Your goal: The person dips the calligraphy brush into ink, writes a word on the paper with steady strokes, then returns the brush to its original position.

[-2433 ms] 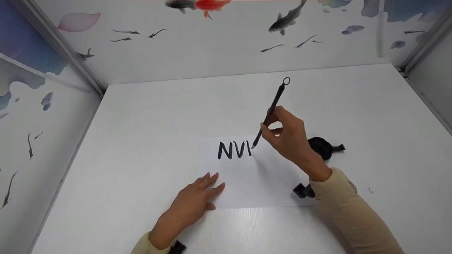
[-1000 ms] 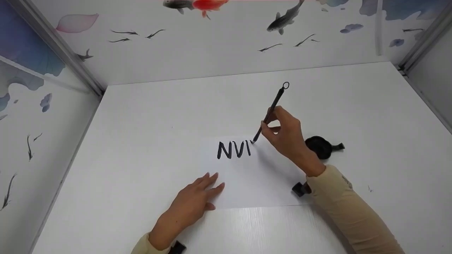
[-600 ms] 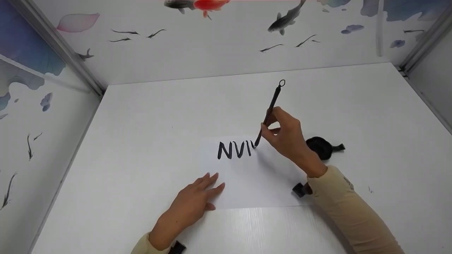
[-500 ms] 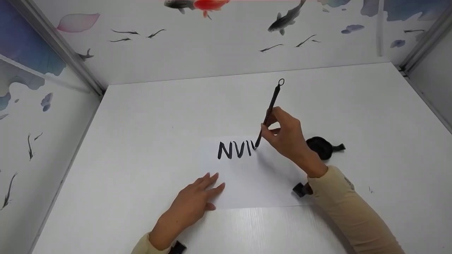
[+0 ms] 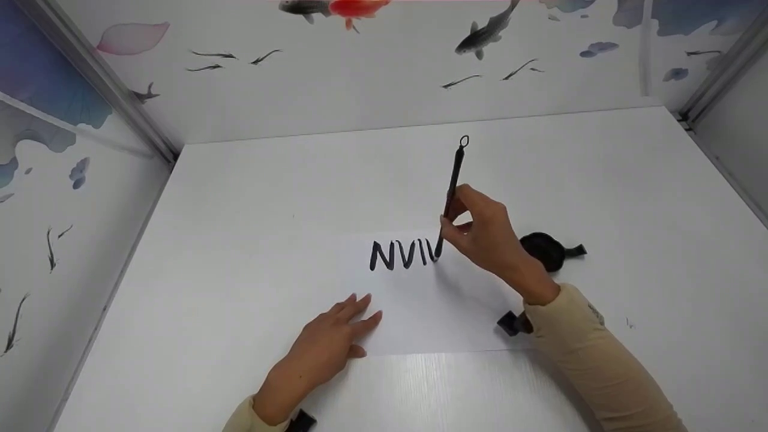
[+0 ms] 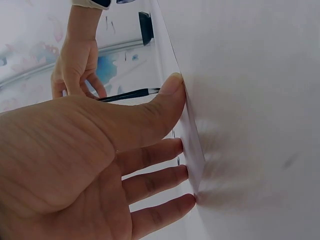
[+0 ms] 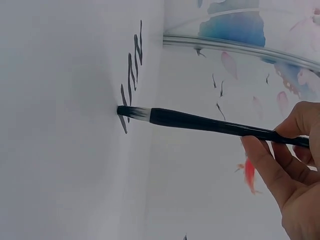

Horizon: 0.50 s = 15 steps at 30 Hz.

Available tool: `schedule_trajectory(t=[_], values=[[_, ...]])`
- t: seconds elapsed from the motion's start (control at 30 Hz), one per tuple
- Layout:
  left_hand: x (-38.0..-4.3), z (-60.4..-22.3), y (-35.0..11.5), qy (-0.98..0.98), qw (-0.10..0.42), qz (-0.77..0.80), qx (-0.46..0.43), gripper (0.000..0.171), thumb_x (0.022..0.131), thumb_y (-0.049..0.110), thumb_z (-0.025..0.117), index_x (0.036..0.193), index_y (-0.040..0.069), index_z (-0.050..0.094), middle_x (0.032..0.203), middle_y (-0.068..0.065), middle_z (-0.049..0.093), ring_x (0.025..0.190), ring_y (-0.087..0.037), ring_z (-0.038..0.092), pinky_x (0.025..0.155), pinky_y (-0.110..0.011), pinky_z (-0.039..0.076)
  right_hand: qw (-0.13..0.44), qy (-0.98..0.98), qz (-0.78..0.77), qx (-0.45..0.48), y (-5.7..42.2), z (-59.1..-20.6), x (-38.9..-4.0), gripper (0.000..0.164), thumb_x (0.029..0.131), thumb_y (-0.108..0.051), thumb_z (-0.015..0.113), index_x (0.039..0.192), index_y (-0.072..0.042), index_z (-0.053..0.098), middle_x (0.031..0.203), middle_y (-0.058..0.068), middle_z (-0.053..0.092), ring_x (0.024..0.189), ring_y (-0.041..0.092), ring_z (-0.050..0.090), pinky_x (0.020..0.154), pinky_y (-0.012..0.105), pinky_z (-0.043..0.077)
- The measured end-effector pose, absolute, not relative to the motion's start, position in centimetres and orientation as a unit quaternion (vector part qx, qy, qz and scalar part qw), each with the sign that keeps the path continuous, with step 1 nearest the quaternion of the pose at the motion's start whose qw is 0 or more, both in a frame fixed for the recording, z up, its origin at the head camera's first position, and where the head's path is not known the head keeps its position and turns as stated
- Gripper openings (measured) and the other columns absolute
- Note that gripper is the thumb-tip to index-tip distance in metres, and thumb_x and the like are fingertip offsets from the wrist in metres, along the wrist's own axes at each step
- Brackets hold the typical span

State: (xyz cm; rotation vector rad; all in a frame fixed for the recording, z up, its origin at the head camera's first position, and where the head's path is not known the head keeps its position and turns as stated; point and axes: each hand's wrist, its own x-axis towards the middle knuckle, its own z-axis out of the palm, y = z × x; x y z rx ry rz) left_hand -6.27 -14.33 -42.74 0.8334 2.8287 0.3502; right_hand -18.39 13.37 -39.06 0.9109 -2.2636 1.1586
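My right hand pinches a black calligraphy brush with a hanging loop at its top. The brush stands nearly upright, its tip at the lower end of a slanted stroke. In the right wrist view the dark, ink-wet bristles meet the paper, and thumb and fingers grip the handle. Black lettering on the white paper reads N, V, I, then a further V-like mark partly behind the brush. My left hand rests with spread fingers on the paper's left side, its thumb near the lower edge.
A black dish with a short handle sits right of the paper, partly behind my right wrist. Black blocks show at the right wrist and left wrist. Panels painted with fish enclose the white table.
The brush tip has moved down and slightly right, drawing a slanted stroke after the I. The handle's top has swung left, more upright. My left hand stays in place.
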Motion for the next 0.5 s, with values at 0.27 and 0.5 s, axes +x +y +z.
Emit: schedule_trajectory(t=[0.27, 0.5], values=[[-6.3, -42.7, -14.3, 0.949, 0.089, 0.119, 0.279, 0.059, 0.082, 0.021, 0.074, 0.137, 0.016, 0.055, 0.147, -0.010, 0.042, 0.133, -0.033, 0.039, 0.097, -0.046, 0.044, 0.302, -0.804, 0.417, 0.298, 13.6, -38.9, -18.7, 0.021, 0.080, 0.007, 0.068, 0.096, 0.002, 0.054, 0.086, 0.009, 0.062, 0.081, 0.016, 0.066, 0.057, 0.027, 0.056], [-6.3, -42.7, -14.4, 0.949, 0.087, 0.119, 0.280, 0.058, 0.082, 0.021, 0.073, 0.137, 0.016, 0.055, 0.146, -0.010, 0.043, 0.132, -0.033, 0.040, 0.096, -0.046, 0.044, 0.329, -0.794, 0.431, 0.276, 13.7, -40.1, -19.6, 0.022, 0.081, 0.007, 0.068, 0.098, 0.004, 0.054, 0.087, 0.009, 0.063, 0.081, 0.018, 0.067, 0.055, 0.030, 0.056]])
